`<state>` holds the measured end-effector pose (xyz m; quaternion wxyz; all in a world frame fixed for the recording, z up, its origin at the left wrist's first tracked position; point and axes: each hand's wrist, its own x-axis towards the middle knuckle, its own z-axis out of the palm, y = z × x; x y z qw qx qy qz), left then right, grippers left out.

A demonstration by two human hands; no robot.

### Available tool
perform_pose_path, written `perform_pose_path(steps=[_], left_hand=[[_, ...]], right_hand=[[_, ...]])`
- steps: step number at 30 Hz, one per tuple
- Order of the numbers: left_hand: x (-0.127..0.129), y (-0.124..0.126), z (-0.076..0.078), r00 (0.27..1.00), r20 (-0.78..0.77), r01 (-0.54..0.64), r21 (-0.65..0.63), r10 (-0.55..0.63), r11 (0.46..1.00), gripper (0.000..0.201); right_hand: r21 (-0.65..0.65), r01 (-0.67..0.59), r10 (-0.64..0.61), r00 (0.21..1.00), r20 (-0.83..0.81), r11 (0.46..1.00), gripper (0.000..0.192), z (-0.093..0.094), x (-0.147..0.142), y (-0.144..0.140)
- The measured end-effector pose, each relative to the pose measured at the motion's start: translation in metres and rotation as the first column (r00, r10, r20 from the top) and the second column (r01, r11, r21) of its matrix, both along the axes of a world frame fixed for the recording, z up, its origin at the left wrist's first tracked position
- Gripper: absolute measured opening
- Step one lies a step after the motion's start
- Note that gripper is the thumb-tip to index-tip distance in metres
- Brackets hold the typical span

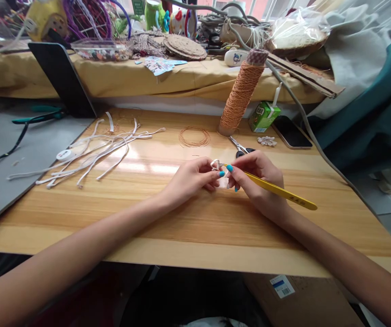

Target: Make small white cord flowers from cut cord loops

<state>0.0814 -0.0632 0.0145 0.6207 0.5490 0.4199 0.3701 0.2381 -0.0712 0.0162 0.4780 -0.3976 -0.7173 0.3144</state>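
Between thumb and fingers, my left hand [198,175] pinches a small looped piece of white cord [215,164] above the wooden table. My right hand [260,179] is closed around a long yellow crochet hook or tweezer-like tool [284,193], and its thin metal tip meets the white loop. Whether the tool has one arm or two is hidden by the fingers. Just beyond the right hand lie scissors [239,146] with black handles, partly covered by it. Farther off rests a coil of thin orange-brown cord [194,136].
White cords [93,152] spread over the table's left side, beside a round white item [65,155]. Toward the back stand an orange cord cone [243,93] and a green drink carton [264,116]. A phone [291,132] and small white pieces [267,141] lie right; a tablet [61,77] leans left.
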Motion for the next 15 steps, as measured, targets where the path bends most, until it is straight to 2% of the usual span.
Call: perform_pose_path(steps=[4,10,12,15], left_hand=[[0.0004,-0.0006,0.0007,1.000,0.007,-0.019,-0.007,0.019,1.000,0.008],[0.0004,-0.0025,0.0005,0.999,0.046,-0.013,-0.014,0.014,1.000,0.009],[0.0007,-0.0030,0.0017,0.999,0.042,-0.013,-0.022,0.014,1.000,0.009],[0.0014,-0.0034,0.0051,0.999,0.028,-0.020,-0.045,0.021,0.999,0.006]], right_hand=[[0.062,0.017,-0.021,0.998,0.066,0.998,0.020,0.0019,-0.0035,-0.0028],[0.329,0.125,-0.201,0.957,0.208,0.936,0.015,0.0006,-0.0064,-0.0074],[0.351,0.130,-0.219,0.949,0.226,0.927,0.015,0.0015,-0.0060,-0.0078],[0.336,0.132,-0.198,0.965,0.171,0.933,0.017,0.0025,-0.0037,-0.0061]])
